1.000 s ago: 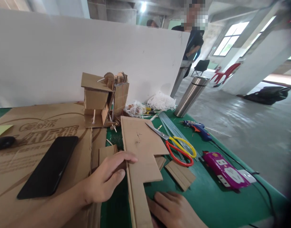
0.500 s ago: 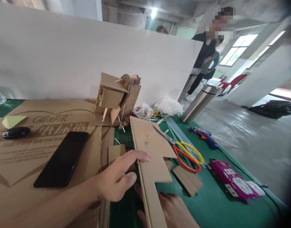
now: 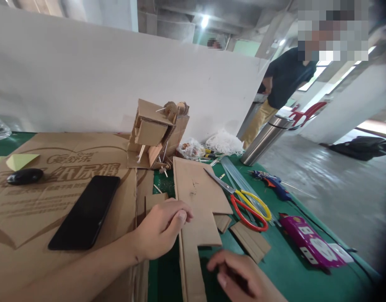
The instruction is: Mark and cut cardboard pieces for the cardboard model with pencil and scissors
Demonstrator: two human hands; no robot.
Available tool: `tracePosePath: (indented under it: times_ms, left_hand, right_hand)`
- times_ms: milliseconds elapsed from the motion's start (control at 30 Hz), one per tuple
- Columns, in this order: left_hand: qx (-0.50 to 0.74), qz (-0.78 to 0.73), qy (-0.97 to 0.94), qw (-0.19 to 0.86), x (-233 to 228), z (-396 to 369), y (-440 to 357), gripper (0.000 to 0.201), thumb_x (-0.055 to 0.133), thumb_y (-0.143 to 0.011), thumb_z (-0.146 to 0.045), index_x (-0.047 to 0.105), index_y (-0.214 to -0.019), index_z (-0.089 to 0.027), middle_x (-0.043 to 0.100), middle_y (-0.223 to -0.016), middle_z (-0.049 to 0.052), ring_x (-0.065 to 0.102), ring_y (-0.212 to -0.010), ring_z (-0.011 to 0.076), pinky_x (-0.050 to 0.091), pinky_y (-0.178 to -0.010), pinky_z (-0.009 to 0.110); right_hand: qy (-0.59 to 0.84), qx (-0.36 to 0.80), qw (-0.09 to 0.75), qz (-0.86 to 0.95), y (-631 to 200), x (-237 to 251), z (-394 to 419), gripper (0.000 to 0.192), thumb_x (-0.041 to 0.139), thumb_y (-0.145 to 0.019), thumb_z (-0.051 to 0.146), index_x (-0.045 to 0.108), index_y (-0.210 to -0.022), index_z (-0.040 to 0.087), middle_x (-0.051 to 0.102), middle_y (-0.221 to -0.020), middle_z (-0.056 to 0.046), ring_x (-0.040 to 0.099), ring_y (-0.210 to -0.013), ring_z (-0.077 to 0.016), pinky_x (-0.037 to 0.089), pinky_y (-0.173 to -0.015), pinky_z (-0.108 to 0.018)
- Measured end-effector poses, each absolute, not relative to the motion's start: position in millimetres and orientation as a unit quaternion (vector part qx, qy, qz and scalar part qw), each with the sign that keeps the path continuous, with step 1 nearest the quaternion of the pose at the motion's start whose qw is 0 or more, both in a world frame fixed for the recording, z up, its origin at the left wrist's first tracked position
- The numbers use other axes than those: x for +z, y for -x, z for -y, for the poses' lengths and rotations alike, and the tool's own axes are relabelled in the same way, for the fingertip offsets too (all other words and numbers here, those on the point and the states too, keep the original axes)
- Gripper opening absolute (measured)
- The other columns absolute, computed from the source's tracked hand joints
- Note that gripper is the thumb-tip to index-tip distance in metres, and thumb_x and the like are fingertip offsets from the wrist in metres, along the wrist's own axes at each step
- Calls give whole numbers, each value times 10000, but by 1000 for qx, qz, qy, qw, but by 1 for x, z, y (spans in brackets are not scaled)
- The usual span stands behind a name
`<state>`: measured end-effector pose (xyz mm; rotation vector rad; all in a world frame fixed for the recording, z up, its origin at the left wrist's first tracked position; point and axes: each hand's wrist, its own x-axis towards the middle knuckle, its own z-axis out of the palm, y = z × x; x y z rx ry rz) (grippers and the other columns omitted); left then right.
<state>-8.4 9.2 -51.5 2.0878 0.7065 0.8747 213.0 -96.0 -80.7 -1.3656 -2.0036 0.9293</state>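
Left hand (image 3: 163, 224): fingers pinch the cut cardboard piece (image 3: 196, 201) at its left edge.
Right hand (image 3: 240, 274): loosely curled, holding nothing, just beside the strip.

White partition board (image 3: 117, 79) stands across the far edge of the green table (image 3: 281, 272). Right of it – bare grey concrete floor (image 3: 331, 184), thick white pillar (image 3: 347, 100), red plastic chair (image 3: 306, 114) far right. Bright windows (image 3: 312, 82) behind; one ceiling lamp (image 3: 205, 21) lit – exposed concrete beams overhead.

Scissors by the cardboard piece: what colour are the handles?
The scissors have one red and one yellow handle, seen in the head view.
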Motion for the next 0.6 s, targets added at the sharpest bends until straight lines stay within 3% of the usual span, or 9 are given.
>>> tracePosePath:
  times_ms: [167,333,467,600]
  left_hand:
    - [321,-292,-820,374,-55,-10,5,402,286,-1029,-337,636,-914,-177,685,-827,49,628,-810,191,456,-778,311]
    - [307,-296,-826,368,-56,-12,5,401,279,-1029,-330,635,-922,-179,686,-832,41,621,-823,188,446,-774,302]
    - [296,-301,-831,363,-54,-11,6,396,285,-1028,-335,632,-912,-184,677,-821,36,601,-805,189,436,-760,306]
    - [291,-302,-831,365,-53,-10,6,379,284,-1024,-328,626,-947,-185,682,-857,40,599,-824,190,440,-769,307]
  right_hand:
    - [521,554,294,578,-237,-77,92,375,452,-902,540,603,-963,202,499,-562,56,267,-354,-61,214,-339,-170]
    - [507,619,307,516,-236,-60,76,417,680,-789,584,607,-928,197,470,-560,83,252,-361,-33,211,-353,-164]
    - [527,537,358,553,-224,-33,43,386,749,-740,544,584,-731,196,488,-564,62,316,-413,-49,269,-385,-184]
    - [566,296,358,681,-219,-10,-24,270,641,-801,440,684,-745,180,629,-643,1,542,-570,-134,415,-522,-244]
